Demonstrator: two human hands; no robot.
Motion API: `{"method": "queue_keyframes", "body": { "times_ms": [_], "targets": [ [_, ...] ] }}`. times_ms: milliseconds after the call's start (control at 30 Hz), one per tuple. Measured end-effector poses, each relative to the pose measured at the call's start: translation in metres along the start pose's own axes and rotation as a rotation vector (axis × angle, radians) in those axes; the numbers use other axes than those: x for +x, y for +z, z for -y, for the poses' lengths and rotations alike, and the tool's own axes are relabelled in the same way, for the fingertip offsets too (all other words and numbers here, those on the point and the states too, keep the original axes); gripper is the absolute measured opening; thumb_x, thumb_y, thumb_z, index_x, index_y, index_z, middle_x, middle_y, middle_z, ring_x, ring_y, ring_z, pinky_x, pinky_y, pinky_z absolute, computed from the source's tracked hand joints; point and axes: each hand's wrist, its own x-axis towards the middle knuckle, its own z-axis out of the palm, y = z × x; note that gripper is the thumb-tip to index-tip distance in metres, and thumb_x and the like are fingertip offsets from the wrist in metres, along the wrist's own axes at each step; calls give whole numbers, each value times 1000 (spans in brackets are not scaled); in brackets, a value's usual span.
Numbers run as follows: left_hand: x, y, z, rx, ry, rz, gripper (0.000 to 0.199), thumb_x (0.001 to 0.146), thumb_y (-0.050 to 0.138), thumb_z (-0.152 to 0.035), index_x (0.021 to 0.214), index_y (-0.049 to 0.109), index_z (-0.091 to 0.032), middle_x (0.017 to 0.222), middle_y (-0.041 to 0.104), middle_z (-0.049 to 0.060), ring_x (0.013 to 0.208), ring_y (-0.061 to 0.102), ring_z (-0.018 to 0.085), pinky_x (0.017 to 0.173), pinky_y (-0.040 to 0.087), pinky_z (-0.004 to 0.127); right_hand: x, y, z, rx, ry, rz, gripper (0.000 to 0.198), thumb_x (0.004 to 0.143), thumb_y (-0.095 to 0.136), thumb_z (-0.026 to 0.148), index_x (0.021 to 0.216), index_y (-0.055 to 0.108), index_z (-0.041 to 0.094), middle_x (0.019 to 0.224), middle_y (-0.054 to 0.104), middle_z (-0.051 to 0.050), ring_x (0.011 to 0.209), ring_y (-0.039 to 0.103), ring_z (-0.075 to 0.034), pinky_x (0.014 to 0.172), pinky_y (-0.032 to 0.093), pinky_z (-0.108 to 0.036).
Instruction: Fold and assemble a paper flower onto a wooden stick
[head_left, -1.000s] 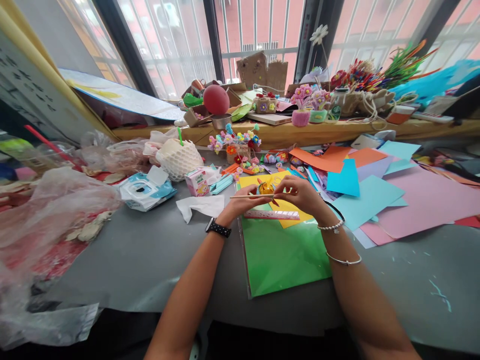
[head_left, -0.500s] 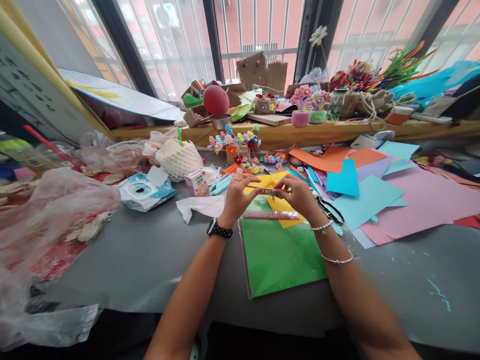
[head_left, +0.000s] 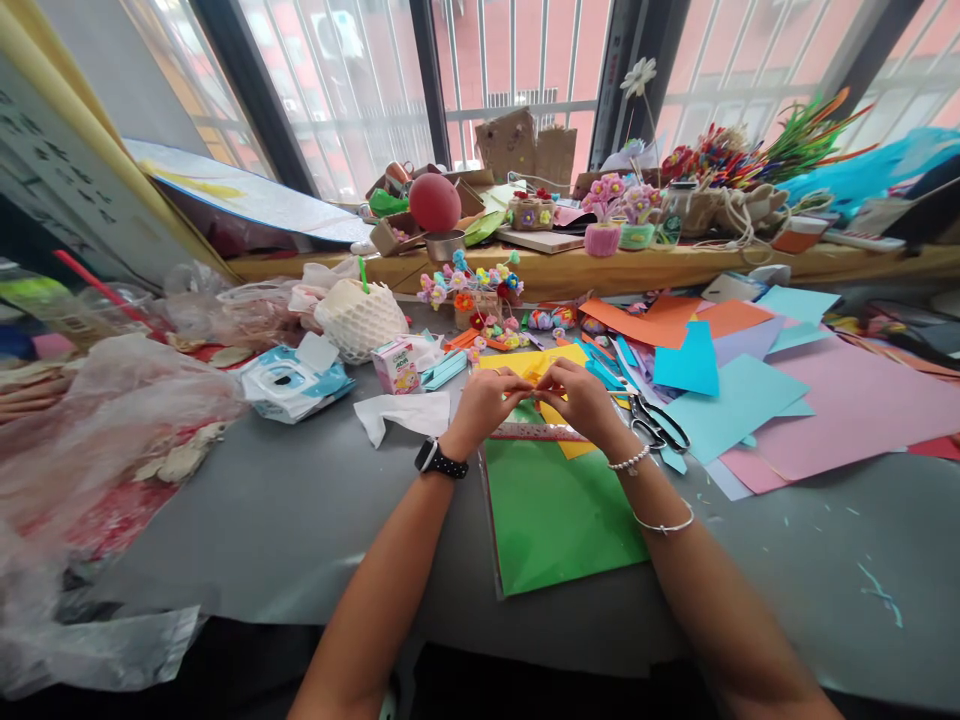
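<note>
My left hand [head_left: 491,400] and my right hand [head_left: 581,400] meet over the worktop, fingertips pinched together. A thin pale stick seen earlier between them is mostly covered by the fingers now. A bit of yellow-orange paper [head_left: 537,370] shows just behind the fingertips; whether it is held I cannot tell. Beneath the hands lie yellow paper sheets [head_left: 576,449], a clear pinkish ruler [head_left: 517,432] and a green sheet [head_left: 562,520] in a clear sleeve. Black-handled scissors [head_left: 664,425] rest to the right of my right hand.
Coloured paper [head_left: 847,410] spreads on the right. A wipes pack [head_left: 292,383], a small pink box [head_left: 395,367] and a white tissue [head_left: 401,412] lie left. Craft flowers [head_left: 472,285] stand behind. Plastic bags [head_left: 112,430] cover the far left; a crowded ledge [head_left: 322,270] runs along the back.
My hands have drawn together, the right one moving left toward the other. The pale stick that showed between them is now largely covered. More of the scissors shows.
</note>
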Motion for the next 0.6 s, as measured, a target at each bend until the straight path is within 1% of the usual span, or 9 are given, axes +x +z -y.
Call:
{"method": "queue_keyframes", "body": {
  "times_ms": [100,200,300,400,500,600],
  "targets": [
    [0,0,2,-15,-13,19,15,76,54,-25,81,68,-22,81,67,4,75,59,16,72,41,28,0,1,0,-18,-17,-1,7,75,58,20,69,56,17,75,56,-4,70,51,-16,63,40,-28],
    [0,-1,1,-10,-17,16,14,76,55,-25,79,67,-21,81,67,4,76,59,16,72,41,28,-1,0,1,-43,-39,-9,7,76,56,17,69,56,17,75,56,-5,71,51,-16,64,40,-28],
    [0,-1,-2,-5,-8,-22,14,76,55,-28,78,66,-20,80,67,4,76,59,17,73,40,29,-1,-3,3,-82,-69,-23,8,77,54,16,69,56,18,77,56,-5,73,50,-16,63,39,-27],
    [-1,-2,-3,-68,-25,-50,15,75,56,-30,78,65,-18,80,66,5,74,58,16,71,41,28,-1,-6,5,-138,-91,-40,9,79,53,16,70,57,17,77,57,-6,74,50,-16,62,39,-26],
    [-1,-2,-3,-173,-31,-10,15,75,55,-29,79,64,-17,81,66,5,75,58,15,69,43,26,-1,-8,6,-211,-127,-27,12,80,50,17,71,58,18,78,58,-6,75,50,-17,62,38,-27],
    [0,-4,-1,-222,-1,39,15,77,53,-26,80,65,-18,83,66,5,79,59,15,74,43,27,-1,-10,5,-282,-199,5,17,83,46,19,71,59,18,77,59,-6,76,49,-18,63,37,-28]
  ]
}}
